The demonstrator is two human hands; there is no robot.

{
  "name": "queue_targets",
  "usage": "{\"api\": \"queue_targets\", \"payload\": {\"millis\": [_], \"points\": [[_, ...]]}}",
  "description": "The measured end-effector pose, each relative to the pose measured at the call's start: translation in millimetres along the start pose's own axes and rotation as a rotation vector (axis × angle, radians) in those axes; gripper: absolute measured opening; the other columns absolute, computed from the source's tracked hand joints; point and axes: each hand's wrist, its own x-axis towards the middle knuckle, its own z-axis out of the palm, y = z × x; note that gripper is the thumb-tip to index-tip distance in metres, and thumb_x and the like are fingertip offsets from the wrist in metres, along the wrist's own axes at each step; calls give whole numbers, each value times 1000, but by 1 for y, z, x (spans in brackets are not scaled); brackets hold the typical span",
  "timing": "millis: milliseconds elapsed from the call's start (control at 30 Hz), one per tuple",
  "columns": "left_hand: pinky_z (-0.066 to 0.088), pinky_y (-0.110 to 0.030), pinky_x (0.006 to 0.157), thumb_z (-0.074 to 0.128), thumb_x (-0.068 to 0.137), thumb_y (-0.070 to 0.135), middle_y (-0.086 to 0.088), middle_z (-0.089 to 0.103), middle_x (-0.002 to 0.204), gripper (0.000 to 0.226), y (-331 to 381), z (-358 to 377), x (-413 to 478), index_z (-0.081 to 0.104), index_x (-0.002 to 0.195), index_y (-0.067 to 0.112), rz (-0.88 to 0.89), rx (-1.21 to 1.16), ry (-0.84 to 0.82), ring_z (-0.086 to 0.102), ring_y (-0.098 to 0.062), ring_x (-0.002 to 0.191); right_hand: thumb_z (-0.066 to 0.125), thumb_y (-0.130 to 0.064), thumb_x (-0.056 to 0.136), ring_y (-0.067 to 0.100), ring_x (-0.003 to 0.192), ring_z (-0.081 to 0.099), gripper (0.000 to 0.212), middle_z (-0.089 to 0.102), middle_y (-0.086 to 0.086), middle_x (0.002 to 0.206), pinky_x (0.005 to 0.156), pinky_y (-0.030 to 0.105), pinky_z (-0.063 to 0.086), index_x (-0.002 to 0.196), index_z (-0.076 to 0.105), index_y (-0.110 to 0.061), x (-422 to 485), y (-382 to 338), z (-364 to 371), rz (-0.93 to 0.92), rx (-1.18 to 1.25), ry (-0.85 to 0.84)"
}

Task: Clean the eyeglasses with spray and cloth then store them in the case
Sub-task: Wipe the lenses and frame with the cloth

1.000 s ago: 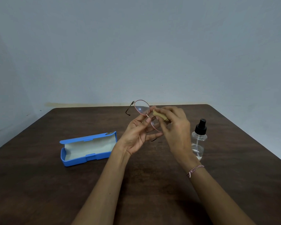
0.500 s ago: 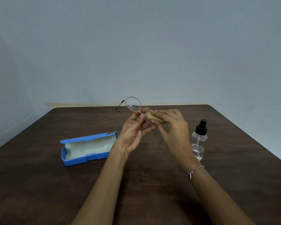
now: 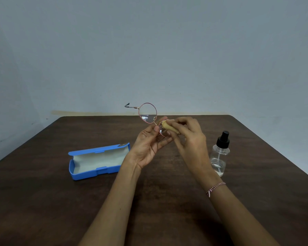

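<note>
Two hands up over dark brown wooden tabletop (image 3: 43,201) | left hand (image 3: 148,148) pinches round pink wire-rimmed eyeglasses (image 3: 148,112) near the bridge, off the tabletop | right hand (image 3: 190,139) pinches small folded tan cloth (image 3: 169,127) against lower lens | open blue rectangular case (image 3: 96,162) lies left | clear black-capped spray bottle (image 3: 220,155) stands right

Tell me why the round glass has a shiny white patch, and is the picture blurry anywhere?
Head view: the free lens of the eyeglasses catches a pale reflection near its lower rim, probably room light; lighting is soft and dim, with faint arm shadows on the table; the case and spray bottle look sharp; the right hand holding the cloth looks slightly soft.
</note>
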Motion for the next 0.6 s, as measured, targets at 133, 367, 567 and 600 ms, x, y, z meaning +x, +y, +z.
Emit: {"api": "queue_targets", "payload": {"millis": [133, 367, 567, 600], "points": [[57, -26, 71, 77, 66, 26, -7, 72, 103, 38, 1, 0, -2, 73, 102, 17, -10, -7, -2, 69, -12, 88, 69, -5, 82, 18, 99, 53, 26, 60, 7, 103, 85, 19, 46, 108, 68, -5, 0, -5, 1, -55, 38, -37], [57, -26, 73, 84, 63, 31, -8, 70, 112, 48, 3, -4, 0, 71, 107, 15, 26, -28, -12, 68, -17, 97, 68, -7, 81, 14, 97, 51, 24, 55, 1, 100, 85, 9, 41, 105, 70, -9, 0, -2, 0, -76, 42, -59], [57, -29, 72, 88, 57, 27, -6, 73, 94, 50, -3, -4, 0, 73, 101, 10, -65, 20, -35, 69, -15, 90, 66, -5, 82, 10, 96, 45, 24, 53, 3, 101, 85, 7, 38, 106, 69, -7, 2, -3, -3, -59, -29, -2], [57, -29, 71, 89, 56, 27, -7, 73, 95, 51, -2, -5, 0, 73, 102, 10, -62, 29, -32, 69, -15, 89, 65, -5, 83, 11, 96, 45, 24, 54, 5, 101, 85, 8, 39, 107, 69, -7, 1, -4, -2, -74, -27, -16]]}}
